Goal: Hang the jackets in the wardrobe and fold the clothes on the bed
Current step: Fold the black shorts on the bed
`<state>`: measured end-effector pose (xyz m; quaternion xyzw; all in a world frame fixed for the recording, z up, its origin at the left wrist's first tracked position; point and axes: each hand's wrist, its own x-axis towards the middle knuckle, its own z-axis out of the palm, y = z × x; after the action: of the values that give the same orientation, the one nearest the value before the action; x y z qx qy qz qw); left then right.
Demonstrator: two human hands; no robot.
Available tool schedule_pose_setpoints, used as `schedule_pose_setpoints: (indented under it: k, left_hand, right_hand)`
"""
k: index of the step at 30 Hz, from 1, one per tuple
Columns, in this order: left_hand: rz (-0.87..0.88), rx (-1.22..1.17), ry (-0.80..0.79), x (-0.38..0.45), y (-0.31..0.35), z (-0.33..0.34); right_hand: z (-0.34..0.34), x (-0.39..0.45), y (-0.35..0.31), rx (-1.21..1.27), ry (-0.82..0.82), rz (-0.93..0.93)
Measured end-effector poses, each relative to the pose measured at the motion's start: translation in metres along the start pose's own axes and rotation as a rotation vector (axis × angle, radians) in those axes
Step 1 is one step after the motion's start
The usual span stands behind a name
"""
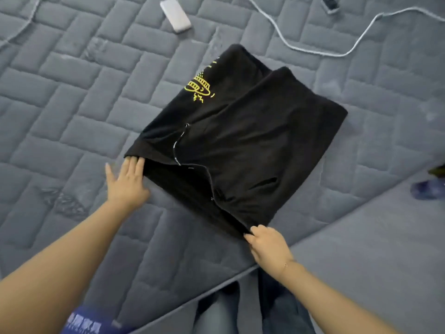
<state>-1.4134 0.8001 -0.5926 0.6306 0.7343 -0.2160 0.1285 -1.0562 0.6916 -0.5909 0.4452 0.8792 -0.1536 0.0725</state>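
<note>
Head view | black garment (240, 141) at frame centre on grey bed (72, 104), partly folded | left hand (127, 182) flat, fingers tucked under near-left corner | right hand (267, 242) pinching near-right corner | judged: final folds pending, wardrobe unseen

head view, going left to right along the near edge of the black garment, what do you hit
left hand at the garment's left corner → black garment with its zipper → right hand pinching the right corner

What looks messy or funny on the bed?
A white cable snakes loosely across the grey bed, with a white power bank lying askew beside it. The black garment is only part-folded.
</note>
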Motion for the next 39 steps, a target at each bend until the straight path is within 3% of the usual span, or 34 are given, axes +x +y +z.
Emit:
schedule_pose_setpoints:
  k: [6, 10, 12, 15, 17, 20, 25, 29, 32, 36, 39]
  left_hand:
    - [-0.117, -0.589, -0.069, 0.008, 0.027, 0.050]
    - [-0.302, -1.367, -0.171, -0.023, 0.088, 0.042]
    - [-0.393, -1.601, -0.252, -0.044, 0.125, 0.035]
    - [-0.501, -1.748, -0.402, -0.062, 0.179, 0.033]
    - [-0.603, -1.784, -0.336, -0.065, 0.207, 0.032]
    - [-0.811, -1.728, -0.141, -0.062, 0.235, 0.031]
    - [-1.022, -1.758, 0.046, -0.071, 0.261, 0.027]
    - [-1.024, -1.768, 0.172, -0.111, 0.277, 0.034]
    - [-0.996, -1.704, 0.266, -0.150, 0.297, 0.044]
    - [-0.943, -1.630, 0.324, -0.185, 0.321, 0.062]
    - [-1.001, -1.497, 0.330, -0.205, 0.335, 0.078]
  right_hand:
    - [0.056, 0.009, -0.015, 0.207, -0.369, 0.143]
    - [0.038, 0.001, 0.009, 0.611, -0.431, 0.148]
    - [0.020, 0.001, 0.028, 0.826, -0.325, 0.239]
    - [-0.002, 0.012, 0.078, 0.962, -0.060, 0.531]
    - [-0.011, 0.026, 0.125, 1.044, 0.031, 0.752]
    - [-0.015, 0.049, 0.198, 1.094, 0.040, 0.968]
    - [-0.020, 0.097, 0.277, 1.092, -0.078, 1.054]
    - [-0.017, 0.137, 0.312, 1.060, -0.198, 1.097]
    - [-0.010, 0.145, 0.318, 1.132, -0.210, 1.061]
    - [-0.017, 0.100, 0.319, 1.244, -0.026, 0.867]
    - [-0.028, 0.041, 0.342, 1.312, 0.030, 0.747]
